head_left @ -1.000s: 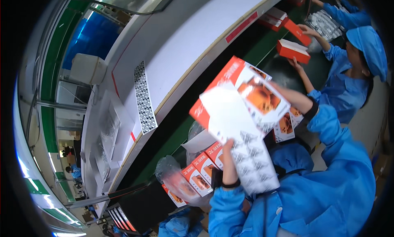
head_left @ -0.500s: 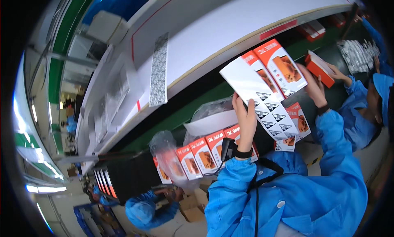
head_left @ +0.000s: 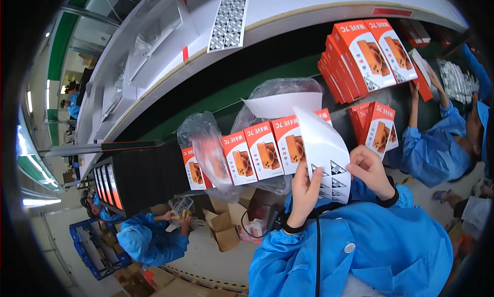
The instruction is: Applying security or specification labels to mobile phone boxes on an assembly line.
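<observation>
A curved white sheet of triangular black-and-white stickers (head_left: 323,142) is in front of my chest. My left hand (head_left: 304,193) grips its left edge between thumb and fingers. At the opposite edge, my right hand (head_left: 374,171) is closed, with thumb and forefinger pinched against the printed stickers; whether one is lifting off I cannot tell. Just beyond the sheet stands a row of red-and-white boxes (head_left: 265,152). Farther right, a stack of the same boxes (head_left: 364,52) has triangular stickers on the lower corners of its front faces. A smaller group of boxes (head_left: 380,129) stands near my right hand.
Clear plastic bags (head_left: 203,135) lie over and behind the box row on the dark green conveyor (head_left: 226,107). Another sticker sheet (head_left: 228,21) hangs over the white shelf's edge. A co-worker (head_left: 437,137) on the right handles a red box; another person (head_left: 149,240) works at lower left.
The sticker sheet has come down from the box stack toward my chest. My right hand has left the stack and moved onto the sheet's edge. The view has shifted.
</observation>
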`<control>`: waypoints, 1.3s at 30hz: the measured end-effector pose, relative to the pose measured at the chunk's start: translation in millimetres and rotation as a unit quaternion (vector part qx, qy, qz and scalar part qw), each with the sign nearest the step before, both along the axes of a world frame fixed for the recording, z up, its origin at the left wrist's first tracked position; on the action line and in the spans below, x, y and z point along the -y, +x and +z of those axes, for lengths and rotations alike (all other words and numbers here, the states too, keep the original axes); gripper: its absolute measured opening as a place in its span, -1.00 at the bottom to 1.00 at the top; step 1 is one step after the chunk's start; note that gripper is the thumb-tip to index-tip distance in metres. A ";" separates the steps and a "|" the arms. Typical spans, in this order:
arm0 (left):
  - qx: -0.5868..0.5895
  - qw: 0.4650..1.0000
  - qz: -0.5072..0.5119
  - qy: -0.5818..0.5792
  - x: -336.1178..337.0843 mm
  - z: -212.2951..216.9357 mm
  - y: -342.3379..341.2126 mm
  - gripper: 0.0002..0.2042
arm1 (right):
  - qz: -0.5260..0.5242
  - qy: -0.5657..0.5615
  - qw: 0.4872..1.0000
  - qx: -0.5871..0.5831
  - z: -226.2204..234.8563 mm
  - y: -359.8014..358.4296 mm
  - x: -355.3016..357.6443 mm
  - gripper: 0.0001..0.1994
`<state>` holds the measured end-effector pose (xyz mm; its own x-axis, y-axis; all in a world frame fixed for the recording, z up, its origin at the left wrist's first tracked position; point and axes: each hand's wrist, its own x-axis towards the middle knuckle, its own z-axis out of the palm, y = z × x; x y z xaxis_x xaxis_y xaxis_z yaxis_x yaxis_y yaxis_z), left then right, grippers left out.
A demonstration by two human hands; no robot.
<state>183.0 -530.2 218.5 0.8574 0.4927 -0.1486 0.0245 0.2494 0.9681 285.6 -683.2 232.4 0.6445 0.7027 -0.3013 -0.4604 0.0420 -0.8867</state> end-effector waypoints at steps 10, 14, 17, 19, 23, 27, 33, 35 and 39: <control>-0.053 0.981 0.012 0.186 -64.8 14.1 -58.7 -0.73 | -0.089 -0.113 0.845 0.516 7.9 -64.9 -90.1 -0.79; -0.061 0.978 -0.008 0.201 -70.2 16.0 -70.2 -0.78 | -0.052 -0.122 0.887 0.442 8.3 -74.0 -92.1 -0.79; -0.095 0.971 -0.039 0.217 -67.9 18.8 -71.9 -0.79 | -0.018 -0.135 0.905 0.403 10.9 -68.7 -85.1 -0.83; -0.081 0.975 -0.023 0.205 -57.8 10.4 -71.7 -0.80 | 0.014 -0.134 0.917 0.377 7.6 -64.3 -78.5 -0.85; -0.101 0.965 -0.001 0.240 -36.5 7.6 -62.7 -0.82 | 0.033 -0.108 0.924 0.365 -6.0 -52.4 -67.3 -0.86; -0.117 0.963 0.040 0.241 -17.3 0.5 -56.8 -0.83 | 0.062 -0.103 0.928 0.353 -14.6 -37.6 -56.9 -0.87; -0.128 0.956 0.049 0.258 3.5 -5.5 -49.3 -0.81 | 0.109 -0.117 0.955 0.250 -17.4 -22.2 -41.3 -0.89; -0.123 0.944 0.045 0.303 8.8 -6.0 -45.5 -0.81 | 0.137 -0.118 0.945 0.271 -20.6 -16.2 -36.7 -0.89; -0.139 0.928 0.056 0.341 19.3 -7.5 -37.0 -0.82 | 0.121 -0.095 0.955 0.254 -33.9 -9.7 -34.2 -0.88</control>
